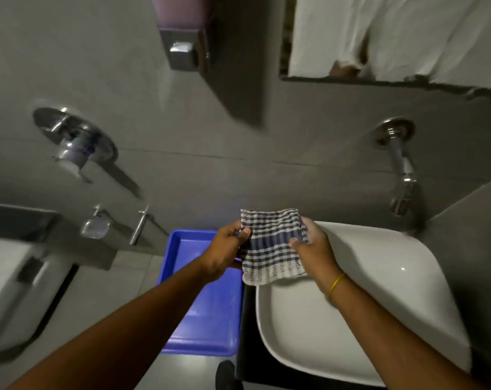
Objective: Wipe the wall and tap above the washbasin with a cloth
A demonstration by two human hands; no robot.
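The checked cloth [272,246] is held spread between both hands [227,249] [311,249], each pinched shut on an edge; wiping is judged unstarted. Next, it must be raised toward the tap [401,170] at two o'clock.

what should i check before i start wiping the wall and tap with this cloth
1. Cloth gripped by both hands: ok, left hand and right hand each pinch a side.
2. Cloth folded into a flat pad: ok.
3. Cloth damp: cannot tell.
4. Tap within view and unobstructed: ok, it juts from the wall above the washbasin.
5. Tap shut off: cannot tell, no water stream visible.
6. Cloth touching the wall: not ok, it is held above the basin edge.
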